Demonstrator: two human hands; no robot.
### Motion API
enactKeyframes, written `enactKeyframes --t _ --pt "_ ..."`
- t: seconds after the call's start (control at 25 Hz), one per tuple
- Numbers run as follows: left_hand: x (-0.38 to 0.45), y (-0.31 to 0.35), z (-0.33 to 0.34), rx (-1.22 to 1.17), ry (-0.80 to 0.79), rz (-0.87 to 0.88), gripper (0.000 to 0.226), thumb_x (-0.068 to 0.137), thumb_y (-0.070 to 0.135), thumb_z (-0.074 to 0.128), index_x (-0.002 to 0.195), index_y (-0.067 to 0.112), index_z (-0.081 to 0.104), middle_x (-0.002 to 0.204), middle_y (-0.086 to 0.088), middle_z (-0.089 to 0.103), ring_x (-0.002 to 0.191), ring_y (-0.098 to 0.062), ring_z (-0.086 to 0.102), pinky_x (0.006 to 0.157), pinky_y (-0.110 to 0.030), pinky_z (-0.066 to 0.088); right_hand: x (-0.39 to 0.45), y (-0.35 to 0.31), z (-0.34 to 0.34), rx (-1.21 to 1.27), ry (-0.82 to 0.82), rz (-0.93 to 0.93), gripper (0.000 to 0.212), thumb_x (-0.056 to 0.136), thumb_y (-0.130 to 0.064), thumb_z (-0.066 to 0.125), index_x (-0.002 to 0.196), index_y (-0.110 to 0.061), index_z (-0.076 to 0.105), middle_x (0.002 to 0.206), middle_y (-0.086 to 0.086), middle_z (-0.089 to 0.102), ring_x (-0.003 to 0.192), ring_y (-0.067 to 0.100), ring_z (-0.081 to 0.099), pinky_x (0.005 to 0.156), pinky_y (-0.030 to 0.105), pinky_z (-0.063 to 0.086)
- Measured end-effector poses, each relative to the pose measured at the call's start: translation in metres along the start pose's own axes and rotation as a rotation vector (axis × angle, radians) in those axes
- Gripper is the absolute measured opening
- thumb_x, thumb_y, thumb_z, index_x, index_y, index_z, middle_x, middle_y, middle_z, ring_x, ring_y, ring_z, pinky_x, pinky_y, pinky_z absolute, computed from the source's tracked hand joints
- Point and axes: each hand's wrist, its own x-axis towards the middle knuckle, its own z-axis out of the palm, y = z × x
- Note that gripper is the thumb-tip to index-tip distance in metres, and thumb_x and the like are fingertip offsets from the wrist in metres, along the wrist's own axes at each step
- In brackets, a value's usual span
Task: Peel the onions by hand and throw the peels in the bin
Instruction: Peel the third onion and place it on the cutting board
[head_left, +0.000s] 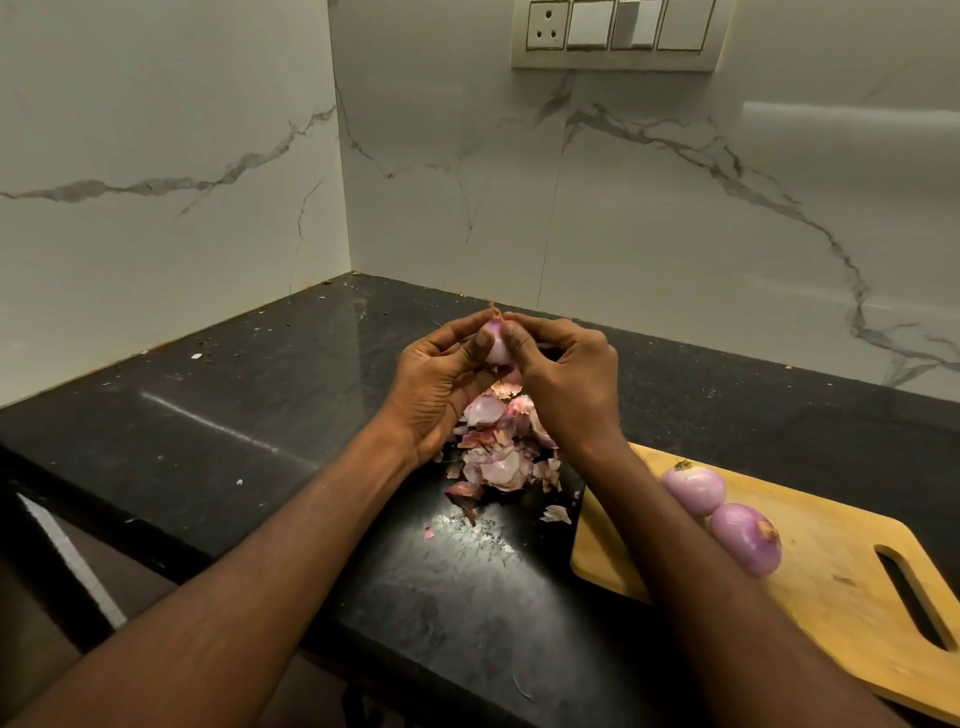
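Both the left hand (441, 379) and right hand (563, 379) grip an upright onion (496, 345) (dry tip pointing up).

Both bare forearms extend forward and converge at the centre. The left hand (441, 382), palm turned up and inward, curls its fingers and thumb around an onion (496, 345). The right hand (563, 374), back facing the camera, pinches the same onion from the opposite side.

Three onions: one held (496, 344), two on board (693, 489) (745, 538); one peel pile (501, 449).
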Motion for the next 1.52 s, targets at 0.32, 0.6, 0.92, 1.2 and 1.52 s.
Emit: enactKeyframes --t 0.32,0.6,0.92,1.2,1.52 --pt "-0.002 0.0 -0.002 0.111 0.013 0.049 0.038 0.08 0.007 0.07 0.117 0.002 0.069 0.116 -0.016 0.075 0.107 -0.031 0.074 0.079 -0.037 0.065 0.002 0.005 -0.003 -0.273 0.033 -0.287 0.011 0.093 -0.017 0.077 0.101 -0.009 0.079 0.088 0.003 0.076 0.075 0.009 0.068 0.07 0.022 0.06" --pt "0.001 -0.001 -0.002 0.056 -0.001 0.002 0.026 0.1 -0.004 0.053 0.125 -0.002 0.063 0.13 -0.022 0.066 0.114 -0.031 0.07 0.081 -0.034 0.064 -0.002 0.001 0.001 -0.047 0.111 -0.009 0.016 0.098 -0.022 0.071 0.107 -0.012 0.079 0.09 -0.005 0.075 0.083 0.002 0.071 0.075 0.023 0.061" --pt "-0.001 -0.001 0.001 -0.017 -0.024 -0.005 0.039 0.09 0.003 0.063 0.128 -0.002 0.06 0.125 -0.021 0.069 0.117 -0.03 0.069 0.09 -0.039 0.063 -0.005 0.001 0.007 0.133 0.077 0.086 0.014 0.093 -0.017 0.077 0.106 -0.014 0.079 0.095 -0.005 0.077 0.09 0.005 0.074 0.08 0.025 0.063" --pt "-0.002 -0.002 -0.001 0.175 0.048 0.08 0.03 0.079 0.01 0.073 0.109 0.01 0.069 0.108 -0.009 0.077 0.105 -0.025 0.074 0.083 -0.045 0.064 -0.007 0.0 0.012 -0.076 0.12 -0.053 0.005 0.096 -0.014 0.071 0.098 -0.016 0.075 0.085 -0.011 0.069 0.081 0.003 0.068 0.072 0.021 0.059" --pt "0.007 -0.006 -0.006 0.133 0.05 0.095 0.019 0.099 -0.007 0.055 0.107 0.004 0.068 0.12 -0.023 0.067 0.112 -0.033 0.068 0.088 -0.038 0.062 -0.004 0.002 0.014 0.275 0.135 0.286 0.005 0.096 -0.017 0.072 0.093 -0.018 0.077 0.088 0.0 0.077 0.086 0.016 0.076 0.08 0.04 0.065"
